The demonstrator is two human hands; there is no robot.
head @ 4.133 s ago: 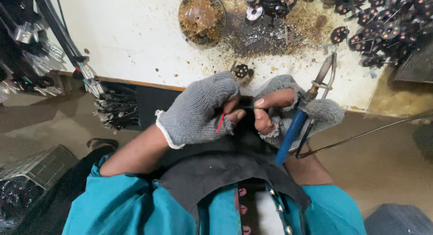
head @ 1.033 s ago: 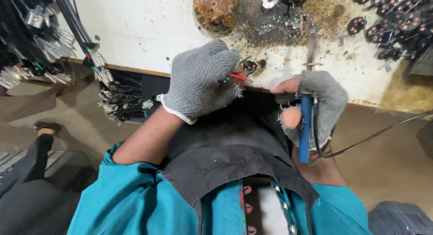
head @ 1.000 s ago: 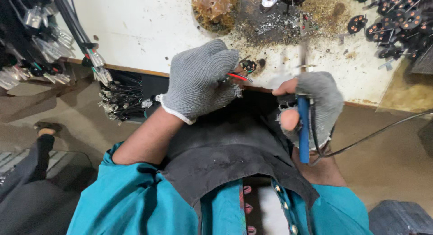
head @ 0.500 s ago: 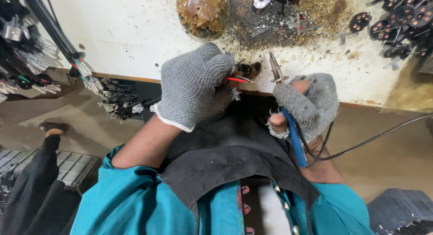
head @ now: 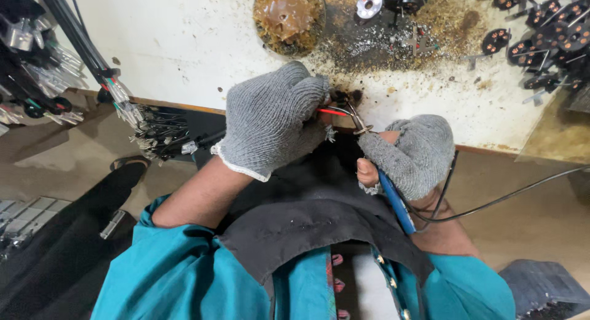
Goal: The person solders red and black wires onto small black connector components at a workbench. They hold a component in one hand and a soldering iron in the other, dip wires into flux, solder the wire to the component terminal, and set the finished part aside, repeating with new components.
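Note:
My left hand [head: 273,120], in a grey knit glove, is closed around a thin red wire [head: 330,111] and a small dark round part [head: 342,98] at the white bench's front edge. My right hand [head: 413,154], also gloved with bare fingertips, grips a blue-handled soldering iron [head: 393,200]. The iron's metal tip [head: 356,120] points up and left and meets the red wire's end just below the dark part. A black cable [head: 504,197] runs from the iron off to the right.
On the stained white bench [head: 184,43] sit a round tin of brown flux [head: 289,15], solder debris [head: 393,43] and several dark round parts [head: 547,31] at the top right. Bundles of cables and connectors [head: 147,126] hang at the left. A black apron covers my lap.
The soldering iron has swung from upright to tilted, its tip coming left to the red wire. My left hand has stayed at the bench edge.

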